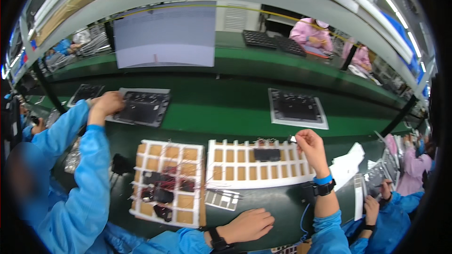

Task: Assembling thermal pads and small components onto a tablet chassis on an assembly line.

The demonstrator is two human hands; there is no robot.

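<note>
My left hand point(247, 225) rests palm down near the bench's front edge, fingers loosely stretched and holding nothing. Raised over the far right corner of a white divided tray point(226, 174), my right hand point(310, 145) pinches a small black-and-white piece point(293, 139), too small to name. A black rectangular part point(267, 155) lies across the tray's compartments. To the left is a second white divided tray point(141, 178) with black parts and thin red wires point(163, 195) in it. A light sheet with rectangular cells point(222, 199) lies between that tray and my left hand.
Dark flat panels point(295, 107) lie on the green line beyond the trays. At left, a co-worker's hands point(109, 103) touch another panel point(143, 108). White sheets point(347, 165) and a right-hand co-worker's hands point(372, 209) are at right. A blue cord point(303, 223) hangs beside my right forearm.
</note>
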